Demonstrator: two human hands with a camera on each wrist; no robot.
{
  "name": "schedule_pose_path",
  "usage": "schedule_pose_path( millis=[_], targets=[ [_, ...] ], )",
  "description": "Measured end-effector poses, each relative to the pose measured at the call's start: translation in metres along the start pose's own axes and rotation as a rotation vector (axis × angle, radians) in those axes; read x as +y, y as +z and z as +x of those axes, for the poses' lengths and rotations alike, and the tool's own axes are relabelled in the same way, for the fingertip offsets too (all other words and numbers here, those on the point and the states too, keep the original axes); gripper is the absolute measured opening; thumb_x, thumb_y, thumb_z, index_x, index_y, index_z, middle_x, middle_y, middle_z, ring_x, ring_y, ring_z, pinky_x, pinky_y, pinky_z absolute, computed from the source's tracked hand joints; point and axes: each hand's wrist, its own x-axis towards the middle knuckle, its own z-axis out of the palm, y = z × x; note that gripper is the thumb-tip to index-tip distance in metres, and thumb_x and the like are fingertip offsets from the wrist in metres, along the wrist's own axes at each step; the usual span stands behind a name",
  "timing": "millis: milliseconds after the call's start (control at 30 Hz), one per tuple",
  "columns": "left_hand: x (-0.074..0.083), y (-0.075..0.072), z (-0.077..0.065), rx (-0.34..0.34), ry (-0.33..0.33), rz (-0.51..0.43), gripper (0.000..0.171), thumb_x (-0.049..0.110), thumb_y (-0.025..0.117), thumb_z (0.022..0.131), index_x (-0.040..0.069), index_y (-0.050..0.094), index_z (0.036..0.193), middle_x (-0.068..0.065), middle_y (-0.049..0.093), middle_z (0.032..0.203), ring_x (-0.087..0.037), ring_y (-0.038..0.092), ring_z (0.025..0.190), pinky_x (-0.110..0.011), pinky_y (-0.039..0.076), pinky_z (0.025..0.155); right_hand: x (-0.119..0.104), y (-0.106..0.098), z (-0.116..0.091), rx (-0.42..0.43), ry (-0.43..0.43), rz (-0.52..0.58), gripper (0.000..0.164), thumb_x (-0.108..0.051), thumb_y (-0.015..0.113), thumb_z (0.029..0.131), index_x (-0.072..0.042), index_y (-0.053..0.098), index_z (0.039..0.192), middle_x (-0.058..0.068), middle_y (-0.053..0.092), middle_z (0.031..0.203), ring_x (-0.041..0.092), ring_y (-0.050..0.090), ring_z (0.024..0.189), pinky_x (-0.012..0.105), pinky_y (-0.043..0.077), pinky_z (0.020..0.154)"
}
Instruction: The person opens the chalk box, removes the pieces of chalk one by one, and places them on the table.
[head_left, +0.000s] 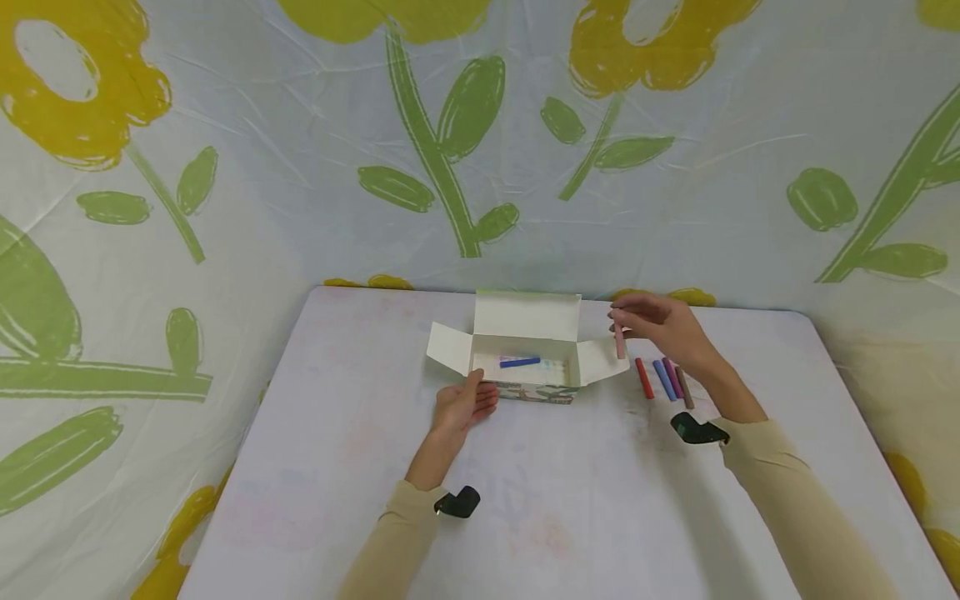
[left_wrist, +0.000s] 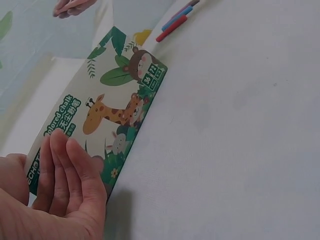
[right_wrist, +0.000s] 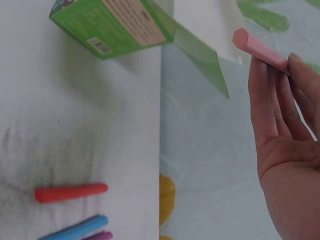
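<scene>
A printed cardboard chalk box [head_left: 540, 393] stands on the table with its flaps spread; its front in the left wrist view reads "colored chalk". Inside it lies a blue chalk stick [head_left: 520, 362] over pale ones. My left hand [head_left: 457, 406] holds the box at its front left corner, thumb over the rim and fingers along the printed front [left_wrist: 117, 112]. Above the box's right flap [head_left: 600, 360], my right hand [head_left: 667, 329] pinches a pink chalk stick [right_wrist: 260, 50] between thumb and fingertips, its far end pointing down in the head view.
Right of the box, a red chalk stick [head_left: 644, 378] lies on the white table [head_left: 360, 467]. Close beside it are a blue stick [head_left: 663, 380], a purple stick [head_left: 671, 375] and a brown stick [head_left: 684, 388]. A flowered cloth [head_left: 300, 167] hangs behind the table.
</scene>
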Motion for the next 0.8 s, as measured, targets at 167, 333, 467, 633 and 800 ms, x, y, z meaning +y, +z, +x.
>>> schedule_pose_path(
  millis=[167,333,467,633,800],
  targets=[
    [0.003,-0.001,-0.003,-0.022,-0.014,-0.033,0.036,0.028,0.063,0.103,-0.006,0.071,0.098,-0.008,0.074,0.084,-0.011,0.071,0.075,-0.024,0.061,0.074,0.011,-0.017,-0.009,0.042,0.037,0.012,0.037,-0.023,0.065,0.103,0.002,0.062,0.131,-0.007,0.073,0.111,0.008,0.071,0.101,0.025,0.060,0.085],
    [0.005,-0.001,-0.003,-0.038,-0.046,-0.076,0.033,0.027,0.064,0.103,-0.005,0.071,0.097,-0.007,0.073,0.084,-0.011,0.070,0.075,-0.022,0.060,0.072,0.025,-0.028,-0.019,0.080,0.069,0.001,0.037,-0.025,0.064,0.104,0.000,0.062,0.131,0.005,0.072,0.113,0.009,0.070,0.099,0.024,0.060,0.084],
    [0.006,-0.001,-0.002,-0.045,-0.069,-0.105,0.031,0.027,0.064,0.102,-0.003,0.070,0.096,-0.007,0.072,0.085,-0.010,0.070,0.075,-0.022,0.060,0.071,0.036,-0.032,-0.025,0.082,0.103,-0.070,0.041,-0.031,0.063,0.104,-0.002,0.062,0.133,0.007,0.072,0.116,0.006,0.069,0.098,0.019,0.058,0.085],
    [0.005,-0.003,-0.001,-0.052,-0.096,-0.143,0.031,0.029,0.066,0.101,-0.001,0.069,0.095,-0.008,0.072,0.087,-0.011,0.070,0.076,-0.022,0.060,0.072,0.050,-0.034,-0.033,0.045,0.119,-0.100,0.043,-0.031,0.063,0.104,0.001,0.060,0.133,-0.007,0.073,0.113,0.003,0.070,0.096,0.017,0.057,0.084],
    [0.006,-0.003,-0.004,-0.050,-0.105,-0.169,0.034,0.031,0.068,0.100,-0.002,0.069,0.095,-0.008,0.072,0.087,-0.011,0.070,0.076,-0.023,0.060,0.072,0.065,-0.033,-0.039,0.033,0.085,-0.142,0.036,-0.025,0.063,0.104,0.003,0.063,0.129,-0.004,0.074,0.110,0.003,0.070,0.093,0.021,0.059,0.082]
  ],
)
